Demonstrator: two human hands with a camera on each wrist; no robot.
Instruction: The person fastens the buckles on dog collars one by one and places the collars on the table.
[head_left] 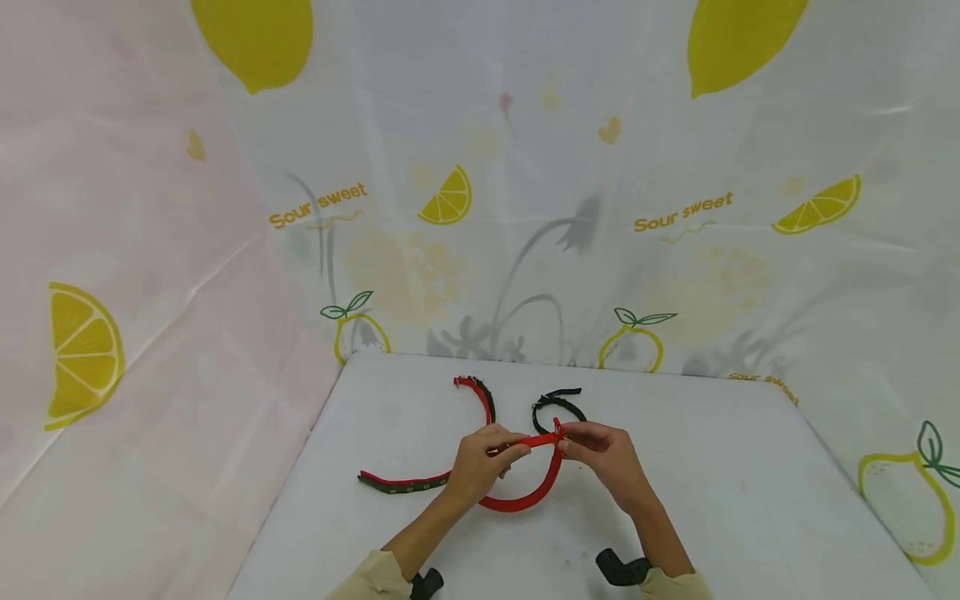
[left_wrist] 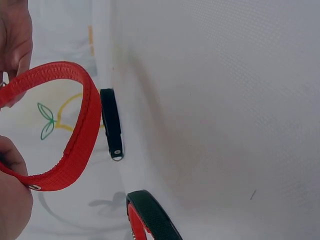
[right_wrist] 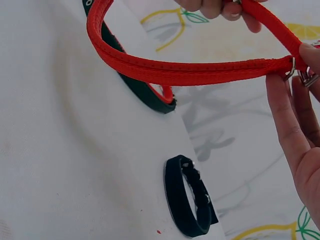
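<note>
Both hands hold a red dog collar (head_left: 517,504), bent into a loop above the white table. My left hand (head_left: 480,458) pinches the strap on the loop's left side between thumb and fingers. At the right, my right hand (head_left: 609,467) pinches the collar by its metal buckle (right_wrist: 307,78), where the strap's two parts meet. A metal ring (right_wrist: 292,69) sits beside the buckle in the right wrist view. A small eyelet (left_wrist: 34,187) shows in the strap close to the left hand in the left wrist view.
A dark green collar with red lining (head_left: 405,485) lies unfastened in a curve on the table (head_left: 720,483), partly hidden behind the left hand. Beyond the right hand lies a looped black collar (head_left: 567,402). Printed sheets (head_left: 510,275) hang behind the table.
</note>
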